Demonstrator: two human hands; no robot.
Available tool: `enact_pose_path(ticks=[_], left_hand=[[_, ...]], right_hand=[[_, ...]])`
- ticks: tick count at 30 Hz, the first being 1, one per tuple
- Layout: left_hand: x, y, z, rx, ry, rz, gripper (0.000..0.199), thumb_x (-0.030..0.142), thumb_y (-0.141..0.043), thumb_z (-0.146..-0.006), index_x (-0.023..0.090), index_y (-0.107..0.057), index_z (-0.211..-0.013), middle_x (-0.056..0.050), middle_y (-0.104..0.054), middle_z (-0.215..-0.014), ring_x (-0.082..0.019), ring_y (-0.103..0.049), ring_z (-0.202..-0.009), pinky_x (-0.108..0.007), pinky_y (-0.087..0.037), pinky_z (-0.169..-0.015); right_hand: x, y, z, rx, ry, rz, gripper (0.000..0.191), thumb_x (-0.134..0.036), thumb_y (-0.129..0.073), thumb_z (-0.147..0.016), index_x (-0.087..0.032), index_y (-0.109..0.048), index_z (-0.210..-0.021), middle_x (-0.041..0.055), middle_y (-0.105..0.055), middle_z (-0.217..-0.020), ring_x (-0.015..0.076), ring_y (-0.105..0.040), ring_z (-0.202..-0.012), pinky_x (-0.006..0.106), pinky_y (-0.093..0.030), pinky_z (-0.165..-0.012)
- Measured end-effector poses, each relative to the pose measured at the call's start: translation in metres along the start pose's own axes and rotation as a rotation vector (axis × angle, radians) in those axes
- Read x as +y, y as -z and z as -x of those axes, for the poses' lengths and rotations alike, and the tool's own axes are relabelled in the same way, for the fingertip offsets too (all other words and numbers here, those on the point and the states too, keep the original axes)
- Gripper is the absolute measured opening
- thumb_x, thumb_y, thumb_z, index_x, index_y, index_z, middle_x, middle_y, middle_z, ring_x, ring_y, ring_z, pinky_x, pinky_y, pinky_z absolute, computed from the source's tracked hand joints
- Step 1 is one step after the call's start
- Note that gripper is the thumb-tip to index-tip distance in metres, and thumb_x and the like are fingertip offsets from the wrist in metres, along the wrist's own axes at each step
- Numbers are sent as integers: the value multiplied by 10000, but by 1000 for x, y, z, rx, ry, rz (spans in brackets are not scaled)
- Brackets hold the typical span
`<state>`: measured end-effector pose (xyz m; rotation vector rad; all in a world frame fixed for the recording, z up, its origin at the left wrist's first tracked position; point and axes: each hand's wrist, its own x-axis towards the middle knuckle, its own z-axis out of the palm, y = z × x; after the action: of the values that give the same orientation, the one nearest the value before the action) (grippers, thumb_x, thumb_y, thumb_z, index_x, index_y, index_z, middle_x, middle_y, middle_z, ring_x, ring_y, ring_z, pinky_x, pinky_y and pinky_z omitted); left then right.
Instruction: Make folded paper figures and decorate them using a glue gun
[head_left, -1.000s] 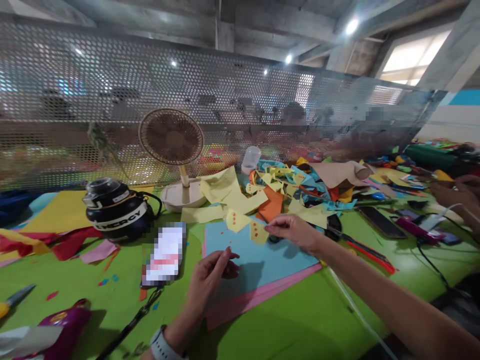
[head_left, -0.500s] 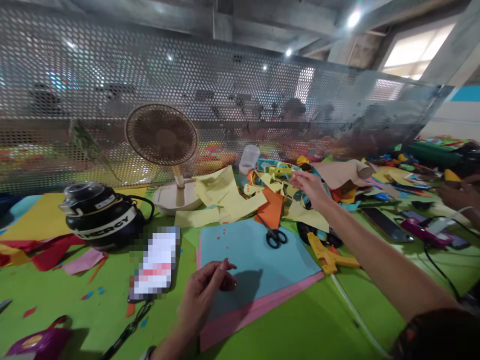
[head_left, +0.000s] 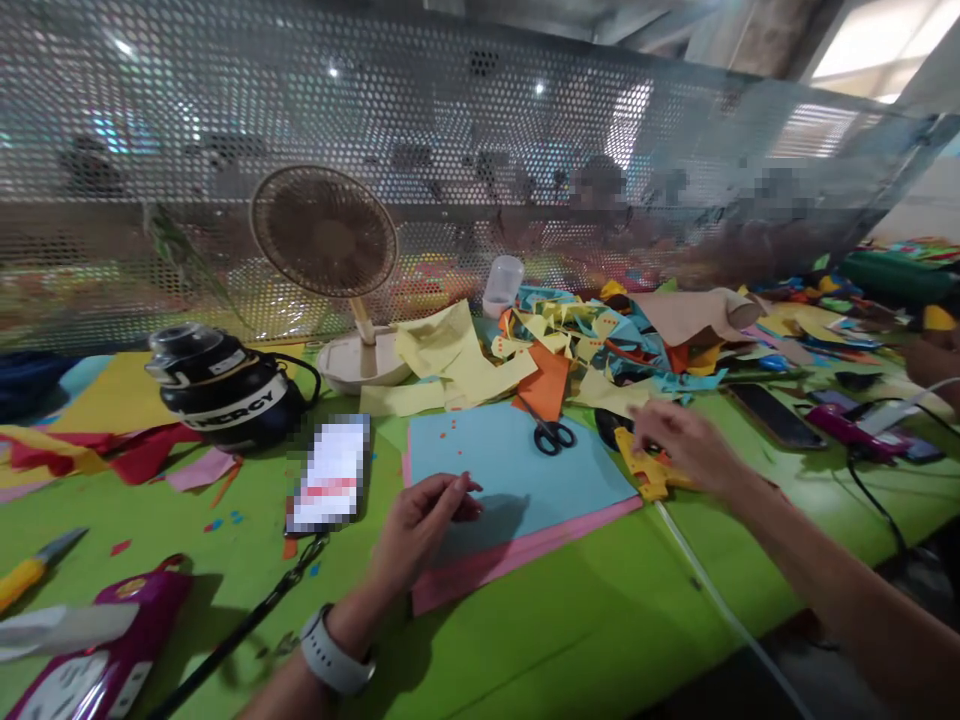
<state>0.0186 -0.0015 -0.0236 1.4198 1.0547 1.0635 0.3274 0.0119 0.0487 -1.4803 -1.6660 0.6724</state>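
Observation:
My left hand (head_left: 431, 520) hovers over the near-left part of a light blue sheet (head_left: 495, 440). Its thumb and fingers are closed together; anything between them is too small or hidden to name. Pink sheets (head_left: 480, 567) show under the blue one. Black-handled scissors (head_left: 553, 437) lie at the sheet's far edge, blades over an orange paper piece (head_left: 545, 385). At the right, my right hand (head_left: 686, 445) is over a yellow glue gun (head_left: 645, 465) and partly covers it. Its fingers are loosely bent, slightly blurred, with nothing visible in them.
Yellow paper scraps (head_left: 487, 375) and other cuttings are heaped behind the sheets. A fan (head_left: 326, 235), a black round pot (head_left: 225, 395) and a lit phone (head_left: 330, 475) stand or lie left. A dark phone (head_left: 776, 413) lies right. A yellow-handled knife (head_left: 37, 570) is at far left.
My right hand has come back from the scrap heap towards me, down to the glue gun. My left hand stays closed over the blue sheet. The view has tilted down.

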Motion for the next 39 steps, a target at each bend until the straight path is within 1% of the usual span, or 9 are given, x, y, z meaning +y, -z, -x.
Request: enact_pose_path(ticks=[2, 4, 7, 9, 12, 16, 25, 32, 39], left_hand=[[0, 0, 1, -93, -74, -164, 287, 433, -534, -887, 200, -700, -877, -63, -736, -834, -200, -680, -797, -320, -537, -754], [-1, -2, 2, -198, -158, -369, 303, 423, -510, -903, 221, -669, -1064, -81, -712, -1069, -224, -649, -994, -369, -502, -886], [-4, -5, 5, -329, -236, -699, 555, 472, -496, -897, 172, -463, -1363, -147, -476, -1422, -276, -414, -1324, -461, -337, -1084], [-8, -8, 10, -419, -233, -891, 719, 547, -476, -886, 115, -331, -1442, -180, -303, -1514, -294, -234, -1413, -495, -206, -1144], [-12, -11, 16, -478, -255, -1054, 817, 661, -368, -877, 116, -254, -1475, -173, -226, -1538, -294, -138, -1434, -515, -116, -1156], [-11, -10, 18, -450, -282, -1101, 746, 633, -243, -924, 136, -251, -1480, -149, -232, -1540, -263, -153, -1435, -476, -136, -1157], [-8, 8, -21, -483, -243, -1121, 838, 711, -239, -875, 133, -247, -1482, -146, -180, -1555, -270, -141, -1437, -436, -100, -1155], [-23, 27, -54, -345, -237, -1254, 800, 700, -273, -879, 159, -292, -1468, -147, -235, -1542, -287, -193, -1426, -488, -101, -1142], [-27, 13, -55, -261, -356, -1260, 888, 729, -217, -863, 75, -299, -1457, -148, -302, -1519, -284, -192, -1427, -501, 0, -1155]], right_hand=[[1, -25, 16, -221, 56, 168, 363, -560, -560, -816, -220, -686, -797, 62, -708, -829, 214, -649, -781, 343, -517, -735], [3, -49, 28, -363, 184, 276, 446, -568, -539, -843, -221, -671, -1090, 100, -669, -1160, 257, -599, -1087, 405, -464, -948], [3, -75, 31, -482, 305, 422, 576, -574, -412, -911, -189, -547, -1318, 126, -506, -1399, 266, -449, -1296, 447, -356, -1080], [1, -85, 27, -532, 334, 513, 648, -586, -363, -922, -154, -459, -1395, 140, -404, -1471, 275, -392, -1341, 461, -333, -1097], [-2, -94, 22, -593, 342, 605, 757, -636, -324, -907, -108, -358, -1449, 163, -285, -1518, 289, -298, -1392, 481, -291, -1119], [7, -102, 28, -658, 361, 661, 822, -669, -331, -884, -107, -270, -1481, 169, -223, -1533, 297, -208, -1421, 518, -216, -1143], [17, -90, 39, -710, 482, 624, 768, -595, -397, -906, -213, -113, -1508, 84, -140, -1557, 269, -151, -1436, 505, -162, -1164], [32, -96, 42, -622, 583, 644, 839, -586, -433, -894, -225, 16, -1503, 91, -132, -1561, 291, -178, -1429, 534, -188, -1149], [37, -98, 43, -579, 641, 701, 877, -581, -423, -902, -228, 135, -1479, 106, -125, -1563, 293, -200, -1424, 538, -222, -1134]])
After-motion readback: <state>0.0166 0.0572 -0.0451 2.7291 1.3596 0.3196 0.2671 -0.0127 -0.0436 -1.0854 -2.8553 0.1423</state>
